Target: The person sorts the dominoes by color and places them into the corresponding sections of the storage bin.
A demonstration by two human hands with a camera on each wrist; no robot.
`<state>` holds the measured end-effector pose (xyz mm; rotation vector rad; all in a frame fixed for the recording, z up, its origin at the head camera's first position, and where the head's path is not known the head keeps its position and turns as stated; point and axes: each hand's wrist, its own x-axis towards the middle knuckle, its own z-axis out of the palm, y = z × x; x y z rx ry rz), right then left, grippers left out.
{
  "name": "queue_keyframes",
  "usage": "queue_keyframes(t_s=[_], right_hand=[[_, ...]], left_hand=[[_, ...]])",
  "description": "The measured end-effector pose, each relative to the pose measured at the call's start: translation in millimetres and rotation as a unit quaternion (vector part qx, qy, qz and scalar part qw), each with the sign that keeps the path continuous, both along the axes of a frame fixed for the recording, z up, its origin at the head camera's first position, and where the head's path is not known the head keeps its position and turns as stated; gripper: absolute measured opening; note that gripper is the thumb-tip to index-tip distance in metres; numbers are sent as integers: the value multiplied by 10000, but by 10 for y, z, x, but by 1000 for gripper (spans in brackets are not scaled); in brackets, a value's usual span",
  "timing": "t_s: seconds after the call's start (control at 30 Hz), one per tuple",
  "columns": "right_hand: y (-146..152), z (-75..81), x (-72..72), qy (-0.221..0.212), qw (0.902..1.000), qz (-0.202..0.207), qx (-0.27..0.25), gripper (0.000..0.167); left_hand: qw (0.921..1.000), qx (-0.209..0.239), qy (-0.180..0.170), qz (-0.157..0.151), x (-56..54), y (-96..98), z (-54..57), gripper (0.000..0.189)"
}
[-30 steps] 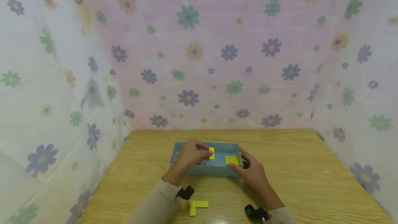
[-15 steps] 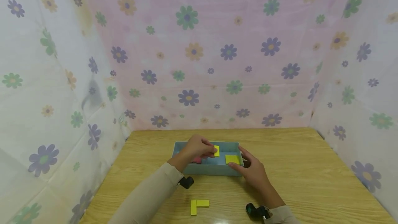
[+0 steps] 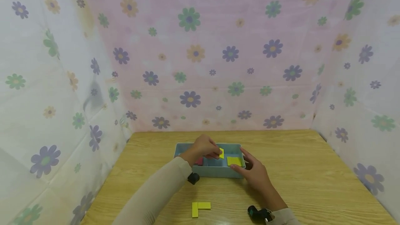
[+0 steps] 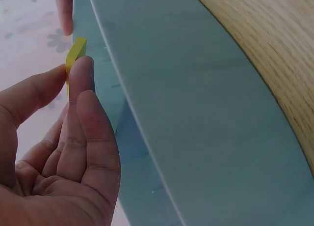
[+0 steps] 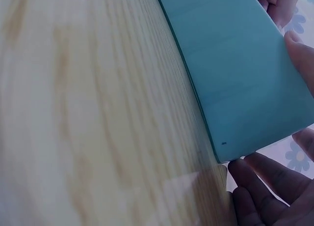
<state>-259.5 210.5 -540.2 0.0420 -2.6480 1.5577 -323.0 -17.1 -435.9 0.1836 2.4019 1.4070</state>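
A blue-grey plastic box with a divider stands on the table. My left hand is over the middle of it, pinching a small flat yellow tile between thumb and fingertips. My right hand grips the box's right end, its thumb at the front rim and fingers round the side. In the right compartment lie yellow tiles, side by side. A red piece shows in the left compartment, partly hidden by my left wrist.
Two yellow tiles lie in an L on the wooden table, in front of the box. Flower-printed cloth rises behind the table and along both sides. Black wrist mounts sit under both wrists.
My left hand has moved rightward over the box with the yellow tile, from near the divider toward the right compartment. My right hand has stayed at the box's right end.
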Motion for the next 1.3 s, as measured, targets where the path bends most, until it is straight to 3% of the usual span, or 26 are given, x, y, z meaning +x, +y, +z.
queue_keyframes(t_s=[0.6,0.83,1.3], right_hand=[[4,3,6,-67,9996,110,-254,84],[9,-11,-11,-62,9996,87,-244,84],[21,-44,-27,-21,9997,88,-209,86]], left_hand=[[9978,-632,199,-95,-68,107,-27,9],[9970,-740,212,-95,-119,132,-52,10],[9961,-819,323,-46,-114,169,-91,10]])
